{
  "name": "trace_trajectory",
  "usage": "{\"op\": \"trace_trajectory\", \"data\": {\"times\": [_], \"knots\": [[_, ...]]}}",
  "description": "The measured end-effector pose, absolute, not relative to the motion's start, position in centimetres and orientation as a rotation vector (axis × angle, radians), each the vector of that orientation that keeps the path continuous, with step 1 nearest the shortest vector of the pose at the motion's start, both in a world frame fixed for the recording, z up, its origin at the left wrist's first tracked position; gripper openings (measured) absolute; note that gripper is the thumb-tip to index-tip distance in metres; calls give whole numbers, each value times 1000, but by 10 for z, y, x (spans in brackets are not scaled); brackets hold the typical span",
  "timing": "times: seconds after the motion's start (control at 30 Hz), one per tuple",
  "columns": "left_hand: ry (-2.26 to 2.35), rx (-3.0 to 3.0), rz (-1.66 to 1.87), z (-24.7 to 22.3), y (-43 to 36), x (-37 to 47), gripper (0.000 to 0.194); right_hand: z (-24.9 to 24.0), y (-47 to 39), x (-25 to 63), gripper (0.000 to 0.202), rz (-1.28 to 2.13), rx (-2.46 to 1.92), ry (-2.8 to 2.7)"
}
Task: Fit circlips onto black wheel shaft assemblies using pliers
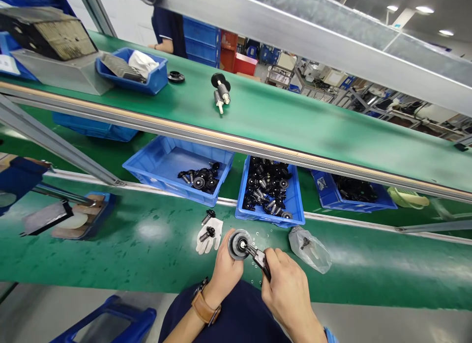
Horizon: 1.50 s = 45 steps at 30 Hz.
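My left hand (225, 264) is closed around a round dark part with a flanged rim (235, 243), its end facing up toward me. In my right hand (288, 282) is a pair of pliers (260, 259), fingers wrapped round the dark handles. The pliers' tips touch the pale centre of the round part. Several small white rings (254, 239) lie scattered on the green bench just beyond and under the pliers. A white glove (215, 241) lies to the left, with two dark flanged parts on or beside it, one of them a small shaft piece (207, 233).
Behind my hands, a blue bin (300, 216) is full of dark parts; another blue bin (169, 185) to its left holds fewer. A clear plastic bag (313, 252) lies at right. Overhead runs a green shelf (280, 122) with an edge rail. A fixture (98, 220) stands left.
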State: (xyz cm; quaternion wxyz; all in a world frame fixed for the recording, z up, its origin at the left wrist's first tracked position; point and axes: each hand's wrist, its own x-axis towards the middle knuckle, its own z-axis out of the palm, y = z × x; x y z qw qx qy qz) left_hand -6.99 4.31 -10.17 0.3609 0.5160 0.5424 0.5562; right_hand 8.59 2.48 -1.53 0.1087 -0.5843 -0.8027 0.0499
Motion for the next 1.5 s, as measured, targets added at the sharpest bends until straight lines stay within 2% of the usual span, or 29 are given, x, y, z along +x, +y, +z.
{"op": "trace_trajectory", "data": {"times": [0.33, 0.67, 1.5], "knots": [[1397, 1403, 1485, -89, 43, -70, 27, -13, 20, 84, 20, 108, -1753, -2356], [1400, 1421, 1450, -86, 42, -70, 26, -5, 18, 83, 18, 131, -1811, -2383], [1445, 1404, 1406, -87, 39, -69, 27, -7, 16, 82, 29, 164, -1885, -2429]]}}
